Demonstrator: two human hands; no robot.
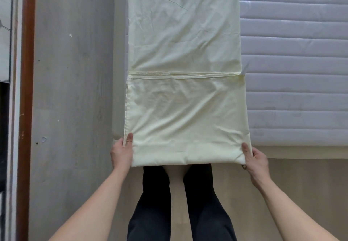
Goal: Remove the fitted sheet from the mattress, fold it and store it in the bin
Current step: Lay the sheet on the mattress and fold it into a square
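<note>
A pale yellow fitted sheet [185, 52] lies folded into a long strip along the left side of the bare quilted mattress [297, 62]. Its near part is doubled back, with hemmed edges crossing the strip about halfway up. The near fold hangs a little past the mattress's front edge. My left hand [122, 151] pinches the strip's near left corner, thumb on top. My right hand [254, 158] pinches the near right corner, thumb on top too. No bin is in view.
A grey wall [73, 90] runs close along the mattress's left side, with a brown door frame [26, 90] further left. I stand at the foot of the bed on a light wooden floor [293, 180], my dark-trousered legs [178, 203] under the sheet's edge.
</note>
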